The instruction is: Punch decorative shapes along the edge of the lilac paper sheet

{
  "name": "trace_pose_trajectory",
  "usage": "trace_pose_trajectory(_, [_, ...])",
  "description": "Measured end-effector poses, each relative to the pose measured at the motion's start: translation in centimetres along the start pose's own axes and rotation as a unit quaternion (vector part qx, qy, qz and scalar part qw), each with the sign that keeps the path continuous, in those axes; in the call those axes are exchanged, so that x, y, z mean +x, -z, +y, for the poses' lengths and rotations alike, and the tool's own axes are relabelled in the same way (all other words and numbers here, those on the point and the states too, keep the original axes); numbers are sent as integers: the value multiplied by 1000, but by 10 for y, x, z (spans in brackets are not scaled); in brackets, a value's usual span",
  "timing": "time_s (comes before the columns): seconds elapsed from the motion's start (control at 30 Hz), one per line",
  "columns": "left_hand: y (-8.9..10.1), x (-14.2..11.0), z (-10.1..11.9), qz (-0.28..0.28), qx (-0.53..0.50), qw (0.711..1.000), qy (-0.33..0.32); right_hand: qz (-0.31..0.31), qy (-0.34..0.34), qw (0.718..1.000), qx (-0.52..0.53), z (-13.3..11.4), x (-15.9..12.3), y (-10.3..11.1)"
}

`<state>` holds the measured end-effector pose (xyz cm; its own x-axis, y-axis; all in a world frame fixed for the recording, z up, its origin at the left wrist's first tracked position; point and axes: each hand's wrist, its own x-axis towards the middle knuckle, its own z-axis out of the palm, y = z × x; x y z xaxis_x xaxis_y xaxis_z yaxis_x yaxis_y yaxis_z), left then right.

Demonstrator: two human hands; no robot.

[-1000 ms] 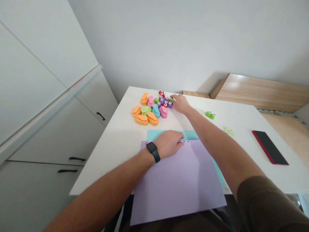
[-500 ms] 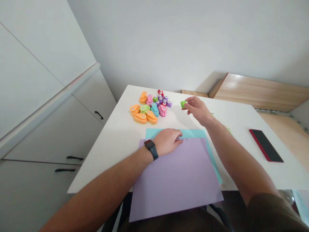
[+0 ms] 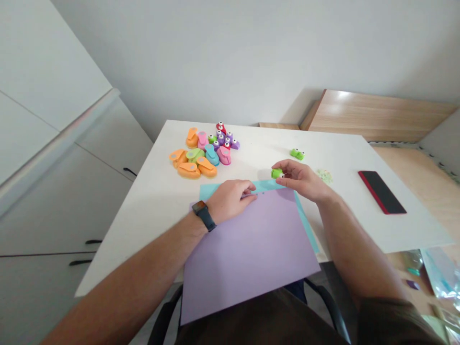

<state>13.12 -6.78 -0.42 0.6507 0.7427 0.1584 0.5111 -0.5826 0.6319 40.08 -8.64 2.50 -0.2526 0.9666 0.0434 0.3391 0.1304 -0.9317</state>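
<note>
A lilac sheet of paper (image 3: 247, 249) overhangs the table's front edge, with a light blue sheet (image 3: 264, 185) beneath it. My left hand (image 3: 232, 200), with a dark watch on its wrist, pinches the lilac sheet's far edge between thumb and fingers. Small punched holes show along that edge just right of the thumb. Above the sheet's far right corner, my right hand (image 3: 300, 179) grips a small green craft punch (image 3: 276, 173) with eye-like knobs. The punch appears apart from the paper. Two more green punches (image 3: 297, 154) sit beyond the right hand.
Large lever punches (image 3: 189, 170) in orange, pink, green and blue cluster at the back left, beside small purple and red punches (image 3: 220, 138). Pale paper bits (image 3: 324, 176) lie right of my right hand. A black item with a red edge (image 3: 382, 191) rests farther right on the white table (image 3: 338, 225).
My right hand took a green punch from the small-punch cluster and brought it right, then nearer, to the lilac sheet's far edge. My left hand kept its hold. The view shifted slightly.
</note>
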Motion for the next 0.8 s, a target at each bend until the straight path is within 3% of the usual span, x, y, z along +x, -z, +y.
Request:
trace_pose_trajectory(0.2, [-1, 0, 0, 5, -9, 1000, -2, -30, 29, 996, -85, 3, -2, 3])
trace_pose_trajectory(0.47, [0, -1, 3, 5, -6, 1000, 5, -80, 24, 992, -93, 0, -5, 0])
trace_pose_trajectory(0.7, [0, 0, 3, 6, -2, 1000, 4, -49, 9, 996, -72, 0, -8, 3])
trace_pose_trajectory(0.8, [-2, 0, 1, 11, -3, 1000, 3, -65, 14, 991, -114, -4, -9, 1])
